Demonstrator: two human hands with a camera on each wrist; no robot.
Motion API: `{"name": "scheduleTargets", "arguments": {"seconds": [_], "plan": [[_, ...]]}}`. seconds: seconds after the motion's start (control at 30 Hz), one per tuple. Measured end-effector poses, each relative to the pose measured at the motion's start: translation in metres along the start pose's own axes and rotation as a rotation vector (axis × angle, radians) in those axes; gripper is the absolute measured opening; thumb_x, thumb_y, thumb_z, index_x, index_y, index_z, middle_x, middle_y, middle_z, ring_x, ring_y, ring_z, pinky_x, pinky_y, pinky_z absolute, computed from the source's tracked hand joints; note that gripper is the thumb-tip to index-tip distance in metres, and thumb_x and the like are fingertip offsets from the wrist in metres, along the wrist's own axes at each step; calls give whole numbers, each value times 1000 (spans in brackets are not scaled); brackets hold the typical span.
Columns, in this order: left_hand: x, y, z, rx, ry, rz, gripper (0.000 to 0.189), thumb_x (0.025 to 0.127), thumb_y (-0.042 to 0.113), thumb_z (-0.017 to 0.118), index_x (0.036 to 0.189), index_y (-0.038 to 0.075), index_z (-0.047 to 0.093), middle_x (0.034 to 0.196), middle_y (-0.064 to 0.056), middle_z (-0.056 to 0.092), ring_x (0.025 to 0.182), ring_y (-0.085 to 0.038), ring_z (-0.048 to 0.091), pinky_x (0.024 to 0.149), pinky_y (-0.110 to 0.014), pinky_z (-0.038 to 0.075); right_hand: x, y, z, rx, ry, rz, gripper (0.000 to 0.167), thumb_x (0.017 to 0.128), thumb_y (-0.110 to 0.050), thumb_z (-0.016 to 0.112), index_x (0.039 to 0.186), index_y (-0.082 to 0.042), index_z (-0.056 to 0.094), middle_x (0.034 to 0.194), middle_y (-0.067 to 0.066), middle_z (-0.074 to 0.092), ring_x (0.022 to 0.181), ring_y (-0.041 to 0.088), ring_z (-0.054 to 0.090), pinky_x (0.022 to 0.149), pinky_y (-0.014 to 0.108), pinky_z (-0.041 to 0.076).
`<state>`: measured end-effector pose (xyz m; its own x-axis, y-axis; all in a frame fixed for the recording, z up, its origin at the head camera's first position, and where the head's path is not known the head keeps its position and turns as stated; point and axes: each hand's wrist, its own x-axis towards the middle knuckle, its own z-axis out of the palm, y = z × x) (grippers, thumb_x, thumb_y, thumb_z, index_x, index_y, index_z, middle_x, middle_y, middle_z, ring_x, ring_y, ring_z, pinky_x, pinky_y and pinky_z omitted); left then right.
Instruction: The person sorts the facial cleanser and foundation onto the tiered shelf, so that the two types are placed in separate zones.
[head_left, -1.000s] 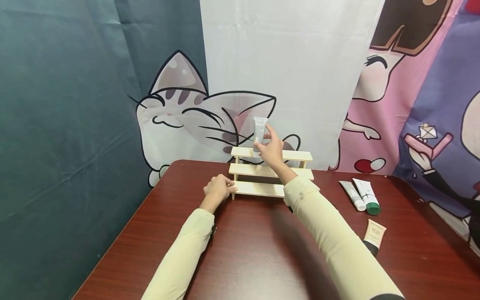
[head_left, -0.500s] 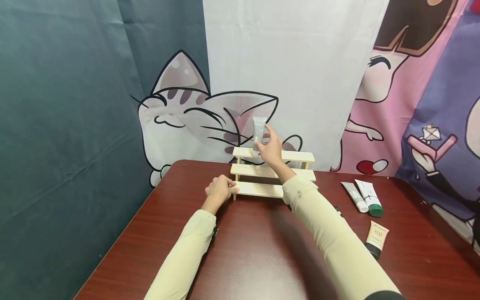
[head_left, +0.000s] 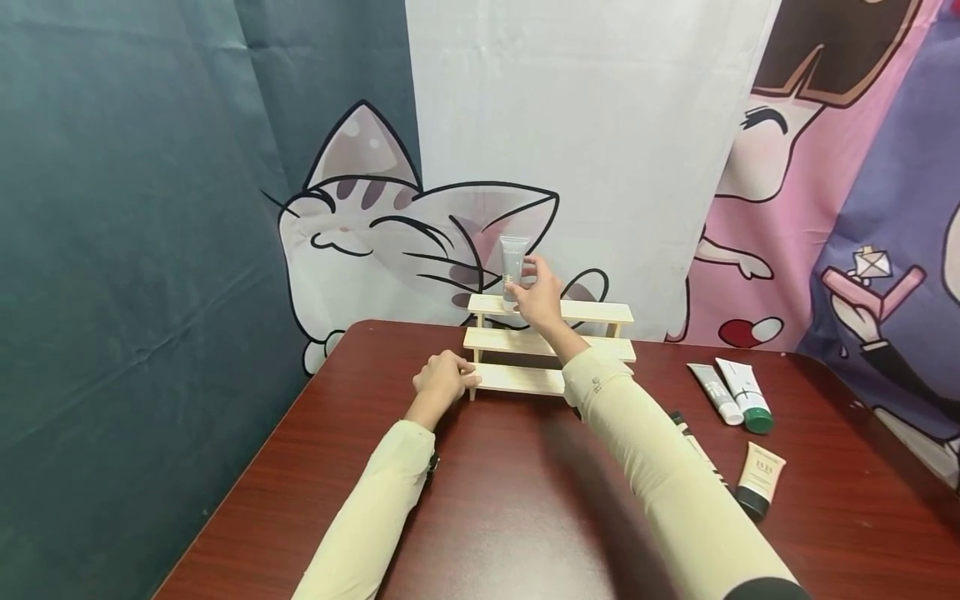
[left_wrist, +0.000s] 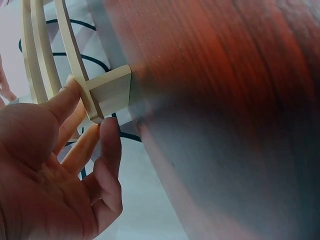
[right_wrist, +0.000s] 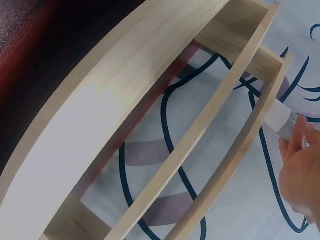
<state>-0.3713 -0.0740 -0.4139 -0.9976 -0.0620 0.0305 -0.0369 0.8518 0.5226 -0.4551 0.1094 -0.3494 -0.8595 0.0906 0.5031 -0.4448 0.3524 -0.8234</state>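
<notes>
A three-tier wooden display stand (head_left: 517, 379) stands at the back of the table. My left hand (head_left: 442, 383) grips the left end of its lowest shelf; the left wrist view shows the thumb (left_wrist: 65, 100) on one face of the board and fingertips at its end. Above the left part of the top shelf, my right hand (head_left: 542, 302) holds a grey squeeze tube (head_left: 513, 262) upright between thumb and fingers, cap down. In the right wrist view the white cap (right_wrist: 276, 116) is at the top shelf's edge; whether it touches the board I cannot tell.
On the right of the brown table (head_left: 480, 517) lie a grey tube with a white cap (head_left: 716, 393), a white tube with a green cap (head_left: 744, 392) and a beige BB tube (head_left: 761, 475). A dark-and-white striped item (head_left: 697, 446) is partly behind my right sleeve. A printed cloth (head_left: 600, 125) hangs behind.
My right hand has moved the grey tube slightly left and down over the top shelf. The left hand keeps its grip. More of the striped item shows beside the right sleeve.
</notes>
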Motion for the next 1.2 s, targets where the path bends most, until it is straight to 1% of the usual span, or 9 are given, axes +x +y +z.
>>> {"name": "scheduleTargets", "arguments": {"seconds": [0.2,0.33,0.47,0.6,0.7,0.83,0.97,1.13,1.2], "plan": [[0,0,0,-2,2,0,26,92,41,85,116,29,85,129,-7,75,113,-36,71,89,-50,54,0,-1,-1,-23,-12,15,53,95,3,78,141,4,53,131,26,63,109,42,74,62,29,62],[1,0,-2,-7,7,0,26,92,40,85,116,29,85,127,-7,75,114,-35,71,90,-50,54,1,-3,-2,-34,-24,35,50,96,0,78,140,5,53,132,26,62,113,43,72,64,30,63],[1,0,-2,-5,7,-3,26,92,40,85,116,30,84,128,-6,75,115,-35,71,90,-50,54,0,-4,-2,-44,-40,50,48,98,-4,77,139,6,54,131,27,63,113,43,72,65,31,63],[0,0,-2,3,-2,0,27,93,41,84,117,30,84,129,-7,75,114,-36,71,89,-50,55,-2,-4,-4,-43,-60,66,47,98,-3,77,138,7,55,129,28,64,112,44,72,66,32,64],[0,-1,-2,6,-1,-2,27,93,41,84,117,30,84,129,-7,75,113,-36,71,88,-50,55,-3,-2,-6,-45,-84,79,49,96,-1,78,139,7,55,128,28,65,114,43,71,68,34,64],[-1,-1,-3,0,2,-3,28,92,41,85,118,30,84,129,-6,75,114,-35,71,89,-50,55,-4,2,-11,-81,-104,99,56,94,-1,81,143,6,55,128,27,65,116,41,69,72,36,64],[-1,-2,-3,-5,-1,5,29,93,41,84,120,29,83,130,-6,75,115,-36,71,89,-50,54,-7,7,-16,-109,-121,110,60,94,-4,81,147,4,53,130,27,65,118,40,68,76,36,64],[-1,-2,-2,2,1,10,28,93,41,84,118,30,84,130,-5,75,116,-35,71,89,-50,54,-10,13,-23,-135,-146,107,63,95,-6,81,150,2,52,132,27,67,118,40,70,83,41,63],[-1,-2,-2,1,-1,10,27,93,41,84,118,30,84,130,-6,74,116,-35,70,89,-50,54,-11,16,-26,-139,-152,105,63,95,-7,80,151,2,51,133,27,68,117,39,71,84,42,63]]}}
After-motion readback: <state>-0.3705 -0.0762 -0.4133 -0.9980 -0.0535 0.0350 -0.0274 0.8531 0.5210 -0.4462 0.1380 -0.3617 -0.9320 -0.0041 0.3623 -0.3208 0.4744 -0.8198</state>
